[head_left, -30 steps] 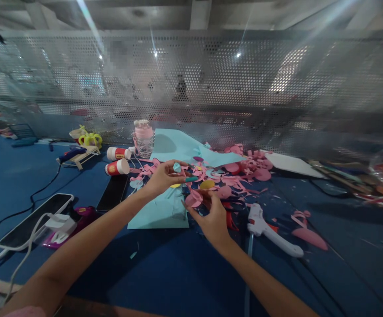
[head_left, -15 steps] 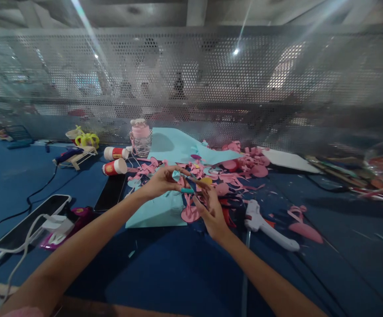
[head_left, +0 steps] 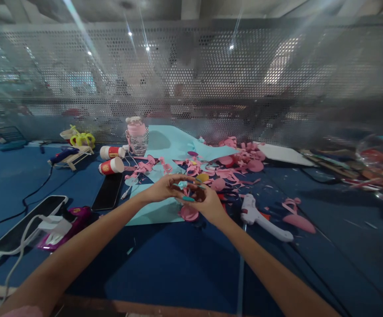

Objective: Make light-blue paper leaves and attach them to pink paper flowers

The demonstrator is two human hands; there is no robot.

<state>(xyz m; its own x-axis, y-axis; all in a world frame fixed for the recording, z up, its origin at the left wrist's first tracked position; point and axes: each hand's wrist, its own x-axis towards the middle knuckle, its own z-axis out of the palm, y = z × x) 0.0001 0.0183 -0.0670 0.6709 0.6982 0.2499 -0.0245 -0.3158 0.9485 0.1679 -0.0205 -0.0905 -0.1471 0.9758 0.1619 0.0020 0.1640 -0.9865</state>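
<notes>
**Handling a small blue piece (head_left: 182, 185)**

Your left hand (head_left: 164, 188) pinches it above the tabletop (head_left: 165, 264); your right hand (head_left: 213, 206) curls its fingers close, grip unclear. Judged mid-work: piece not set down, glue gun (head_left: 265, 222) lying aside.

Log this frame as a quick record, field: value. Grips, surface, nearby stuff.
left grip: fingers curled around a small pale-blue piece
right grip: close beside that piece; contact unclear
surface: blue table
right side: white glue gun, lying down
left side: black phone, flat
beyond grips: pink scraps, upright pink-topped bottle
</notes>
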